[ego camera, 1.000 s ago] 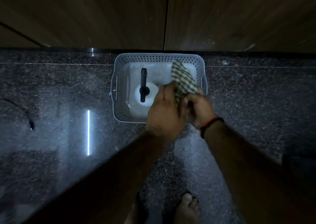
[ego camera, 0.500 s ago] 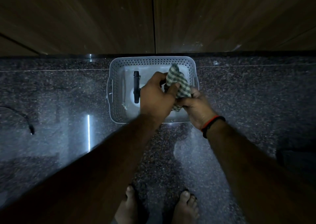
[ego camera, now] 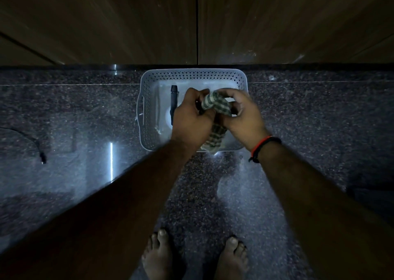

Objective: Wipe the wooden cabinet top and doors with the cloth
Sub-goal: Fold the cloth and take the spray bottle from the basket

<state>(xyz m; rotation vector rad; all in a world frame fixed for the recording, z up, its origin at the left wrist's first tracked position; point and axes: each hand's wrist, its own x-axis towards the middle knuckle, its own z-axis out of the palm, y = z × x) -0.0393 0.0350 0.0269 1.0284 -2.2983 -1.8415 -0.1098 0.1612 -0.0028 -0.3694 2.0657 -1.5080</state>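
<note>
A green and white checked cloth [ego camera: 215,106] is bunched between both hands above a pale perforated plastic basket [ego camera: 193,74] on the floor. My left hand [ego camera: 190,117] grips the cloth's left side, my right hand [ego camera: 243,114] grips its right side, and a tail of cloth hangs down between my wrists. The wooden cabinet doors [ego camera: 128,23] stand dark across the top of the view, split by a vertical seam [ego camera: 197,23].
Inside the basket lie a black pen-like tool [ego camera: 173,100] and a white round object [ego camera: 168,116], partly hidden by my left hand. The floor is dark speckled granite [ego camera: 319,113]. A black cable end [ego camera: 42,157] lies at the left. My bare feet [ego camera: 195,256] are at the bottom.
Both hands have lifted the cloth slightly and drawn it together into a tighter bunch. The cloth's raised corner has dropped, and a tail now hangs between the wrists.
</note>
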